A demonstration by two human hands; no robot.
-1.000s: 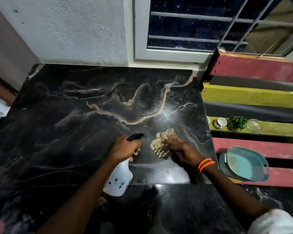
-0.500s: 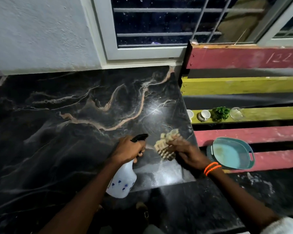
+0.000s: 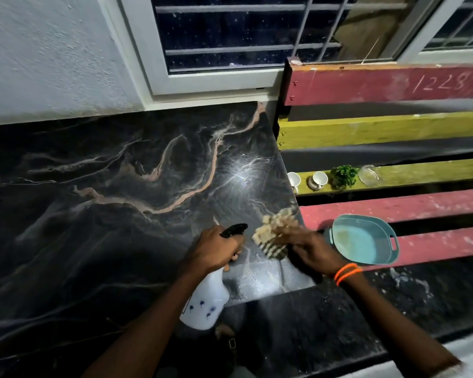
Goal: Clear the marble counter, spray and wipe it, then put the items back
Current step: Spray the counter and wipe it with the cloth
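Black marble counter [image 3: 99, 203] w/ pinkish veins fills most of my view, running up to the white wall and the barred window [image 3: 230, 36]. Its near-right corner looks wet and shiny under my hands. To the right, just beside the counter edge, is a slatted bench [image 3: 393, 126] in red and yellow planks. A teal tray [image 3: 363, 238] lies on its red slats, near my right hand. On the yellow slat further back: two small white cups [image 3: 319, 178], a little green plant [image 3: 344, 175] and a clear glass dish [image 3: 369, 174], all in a row.

My left hand [image 3: 216, 248] grips the neck of the white spray bottle [image 3: 205, 304], fingers curled round it below the black nozzle, which points twd the cloth. My right hand [image 3: 309, 248], orange bands on the wrist, presses the checked tan cloth [image 3: 273, 236] onto the counter nr the right edge. The fingers are motion-blurred, so can't tell how far they curl round the cloth.
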